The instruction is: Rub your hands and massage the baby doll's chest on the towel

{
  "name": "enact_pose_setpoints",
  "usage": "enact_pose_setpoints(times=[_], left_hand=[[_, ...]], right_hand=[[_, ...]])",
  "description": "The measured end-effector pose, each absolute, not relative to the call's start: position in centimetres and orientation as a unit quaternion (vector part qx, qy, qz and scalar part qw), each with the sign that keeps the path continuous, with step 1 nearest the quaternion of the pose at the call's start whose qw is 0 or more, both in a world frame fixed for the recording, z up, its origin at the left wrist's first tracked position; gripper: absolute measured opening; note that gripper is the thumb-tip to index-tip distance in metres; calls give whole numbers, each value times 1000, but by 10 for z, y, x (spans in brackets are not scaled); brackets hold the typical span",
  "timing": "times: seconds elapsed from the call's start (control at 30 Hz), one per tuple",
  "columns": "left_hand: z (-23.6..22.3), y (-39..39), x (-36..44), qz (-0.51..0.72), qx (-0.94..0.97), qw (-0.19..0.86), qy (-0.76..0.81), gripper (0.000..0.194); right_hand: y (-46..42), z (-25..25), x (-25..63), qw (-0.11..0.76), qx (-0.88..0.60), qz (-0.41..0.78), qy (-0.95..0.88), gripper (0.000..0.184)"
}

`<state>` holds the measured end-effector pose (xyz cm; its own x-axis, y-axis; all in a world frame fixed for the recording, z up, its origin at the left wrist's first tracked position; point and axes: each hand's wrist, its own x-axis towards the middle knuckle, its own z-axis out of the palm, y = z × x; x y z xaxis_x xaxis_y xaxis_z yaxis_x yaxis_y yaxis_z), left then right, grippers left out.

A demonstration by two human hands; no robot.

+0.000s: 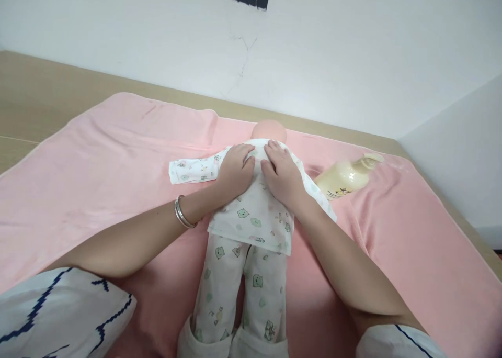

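A baby doll lies lengthwise in front of me, its smooth pinkish head (pixel 269 130) at the far end. It wears a white long-sleeved top (pixel 257 211) with small printed bears and matching trousers (pixel 227 284) with turned-up cuffs. My left hand (pixel 236 170) rests flat on the left side of the upper body, fingers extended. On the other side, my right hand (pixel 283 175) lies flat with its fingers a little apart. Neither hand grips anything. One sleeve (pixel 192 170) stretches out to the left; the other slants down to the right, partly behind my right forearm.
A pink blanket (pixel 110 154) spreads under the doll over a wooden surface (pixel 23 93). To the right, a cream-coloured pump bottle (pixel 343 177) lies tilted on its side beside the sleeve. A white wall (pixel 157 38) with a crack rises behind.
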<state>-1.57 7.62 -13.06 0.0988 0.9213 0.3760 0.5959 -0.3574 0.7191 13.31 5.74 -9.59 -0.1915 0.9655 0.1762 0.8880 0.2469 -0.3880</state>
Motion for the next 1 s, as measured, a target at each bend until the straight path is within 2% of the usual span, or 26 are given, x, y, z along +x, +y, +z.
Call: enact_pose_setpoints(times=[0.13,0.23,0.37,0.6,0.77,0.87,1.0], left_hand=[[-132,76,-18,354,764,128,524,49],[-130,77,-19,336,773,115,525,45],[-130,78,-20,333,778,126,518,47],[-137,76,-17,380,743,125,537,45],[-135,80,-19,354,758,125,533,43],[-129,80,-19,322,777,122,528,41],[-124,65,-15,305,787,92,528,44]], right_hand=[[32,-96,130,146,-624,37,-767,68],[10,-97,117,151,-588,6,-795,64],[18,-97,114,158,-550,58,-818,62],[57,-98,143,170,-651,105,-732,76],[19,-101,119,174,-601,26,-780,65],[20,-100,115,179,-557,51,-809,62],[55,-101,139,195,-609,92,-763,64]])
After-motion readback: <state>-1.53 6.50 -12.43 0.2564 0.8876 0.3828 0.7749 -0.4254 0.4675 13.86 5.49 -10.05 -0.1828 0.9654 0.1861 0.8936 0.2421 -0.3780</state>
